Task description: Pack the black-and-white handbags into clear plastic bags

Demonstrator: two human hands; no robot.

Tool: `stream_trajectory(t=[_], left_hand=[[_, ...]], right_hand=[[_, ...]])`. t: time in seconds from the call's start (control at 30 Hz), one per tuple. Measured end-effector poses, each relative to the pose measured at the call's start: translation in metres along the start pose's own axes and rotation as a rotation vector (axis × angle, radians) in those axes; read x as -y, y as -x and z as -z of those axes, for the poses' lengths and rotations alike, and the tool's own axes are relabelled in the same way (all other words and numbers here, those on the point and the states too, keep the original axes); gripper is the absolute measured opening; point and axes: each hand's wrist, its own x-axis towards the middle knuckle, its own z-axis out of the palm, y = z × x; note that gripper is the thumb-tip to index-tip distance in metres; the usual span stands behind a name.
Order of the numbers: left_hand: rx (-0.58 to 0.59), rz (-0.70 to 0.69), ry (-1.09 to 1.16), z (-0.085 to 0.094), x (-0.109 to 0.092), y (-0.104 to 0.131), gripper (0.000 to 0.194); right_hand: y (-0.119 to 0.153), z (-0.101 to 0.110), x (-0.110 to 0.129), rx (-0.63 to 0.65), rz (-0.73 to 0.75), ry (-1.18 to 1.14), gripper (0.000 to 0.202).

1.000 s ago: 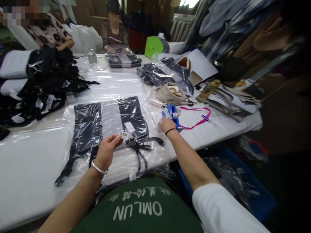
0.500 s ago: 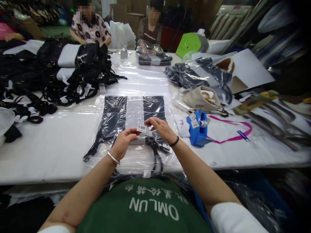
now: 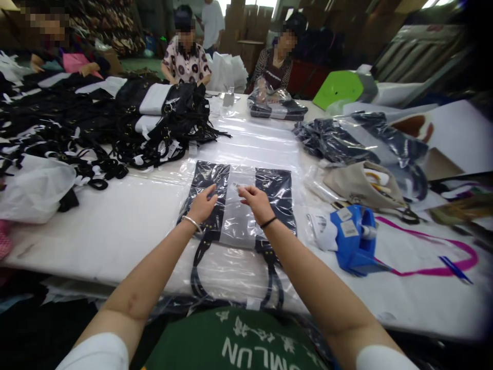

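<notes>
A black handbag (image 3: 210, 177) in a clear plastic bag (image 3: 231, 262) lies flat before me, a pale band (image 3: 236, 226) wrapped around its middle. Its black handles (image 3: 200, 267) point toward the table's near edge. My right hand (image 3: 259, 205) pinches a small barcode label (image 3: 236, 185) over the upper part of the band. Whether the label touches the plastic is not clear. Over the handbag's left half, my left hand (image 3: 204, 205) is empty, with index finger and thumb apart.
Black bags (image 3: 154, 97) are heaped at the left. To the right are a blue tape dispenser (image 3: 354, 239) on a pink strap (image 3: 427, 239), a pen (image 3: 455, 270), a beige pouch (image 3: 358, 182) and wrapped dark bags (image 3: 346, 136). Co-workers (image 3: 187, 59) are across the table (image 3: 115, 221).
My left hand has let go of the barcode label and moved apart from my right hand, which keeps the label and now holds it over the band. The whole view has shifted left.
</notes>
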Motion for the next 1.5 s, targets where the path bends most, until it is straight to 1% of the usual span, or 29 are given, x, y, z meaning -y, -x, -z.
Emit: stream_trajectory(t=[0.07, 0.1, 0.13, 0.2, 0.27, 0.33, 0.47, 0.67, 0.8, 0.87, 0.93, 0.97, 1.0, 1.07, 1.13, 1.17, 1.23, 1.33, 1.4, 1.43, 1.5], left_hand=[[-0.014, -0.098, -0.361, 0.005, 0.014, -0.026, 0.053], [-0.022, -0.118, -0.514, 0.006, 0.022, -0.035, 0.055], [-0.03, -0.124, -0.636, 0.006, 0.029, -0.041, 0.056], [-0.032, -0.13, -0.799, 0.002, 0.044, -0.046, 0.059], [-0.033, -0.157, -0.881, -0.002, 0.056, -0.045, 0.059], [-0.042, -0.182, -0.917, -0.005, 0.064, -0.042, 0.059], [-0.047, -0.175, -0.936, -0.006, 0.068, -0.042, 0.059], [-0.061, -0.178, -0.933, -0.007, 0.07, -0.043, 0.06], [-0.053, -0.177, -0.933, -0.008, 0.075, -0.044, 0.06], [-0.058, -0.172, -0.93, -0.008, 0.076, -0.044, 0.061], [-0.07, -0.17, -0.923, -0.009, 0.076, -0.044, 0.062], [-0.081, -0.169, -0.919, -0.009, 0.076, -0.044, 0.063], [-0.094, -0.169, -0.914, -0.009, 0.076, -0.044, 0.064], [-0.123, -0.172, -0.908, -0.009, 0.077, -0.043, 0.063], [-0.139, -0.178, -0.908, -0.01, 0.08, -0.042, 0.062], [-0.139, -0.181, -0.911, -0.011, 0.082, -0.042, 0.061], [-0.131, -0.174, -0.917, -0.013, 0.085, -0.043, 0.059], [-0.119, -0.135, -0.904, -0.017, 0.086, -0.047, 0.058], [-0.118, -0.109, -0.848, -0.017, 0.08, -0.051, 0.058], [-0.107, -0.092, -0.784, -0.014, 0.075, -0.052, 0.058], [-0.045, -0.048, -0.616, -0.002, 0.064, -0.052, 0.056]], right_hand=[[-0.031, -0.016, -0.004, 0.005, -0.01, 0.097, 0.046], [-0.046, -0.024, -0.006, -0.004, -0.014, 0.182, 0.044], [-0.061, -0.033, -0.008, -0.017, -0.02, 0.278, 0.041], [-0.086, -0.05, -0.013, -0.035, -0.032, 0.453, 0.035], [-0.106, -0.062, -0.017, -0.031, -0.043, 0.559, 0.03], [-0.119, -0.072, -0.02, -0.021, -0.052, 0.602, 0.027], [-0.133, -0.084, -0.026, 0.0, -0.073, 0.693, 0.026], [-0.131, -0.1, -0.035, -0.01, -0.062, 0.802, 0.027], [-0.126, -0.109, -0.037, 0.019, -0.003, 0.998, 0.028], [-0.124, -0.109, -0.034, 0.036, -0.027, 1.037, 0.034], [-0.122, -0.106, -0.031, 0.031, -0.071, 1.008, 0.045], [-0.119, -0.103, -0.03, 0.021, -0.058, 0.994, 0.048], [-0.115, -0.1, -0.031, 0.012, -0.005, 0.991, 0.05], [-0.105, -0.094, -0.038, 0.044, 0.197, 1.031, 0.054], [-0.094, -0.089, -0.05, 0.163, 0.381, 1.108, 0.058], [-0.09, -0.088, -0.057, 0.233, 0.416, 1.145, 0.059], [-0.086, -0.088, -0.069, 0.322, 0.401, 1.201, 0.06], [-0.091, -0.093, -0.075, 0.332, 0.34, 1.221, 0.062], [-0.094, -0.096, -0.068, 0.346, 0.304, 1.203, 0.062], [-0.093, -0.095, -0.062, 0.367, 0.276, 1.188, 0.062], [-0.081, -0.086, -0.049, 0.428, 0.208, 1.141, 0.059]])
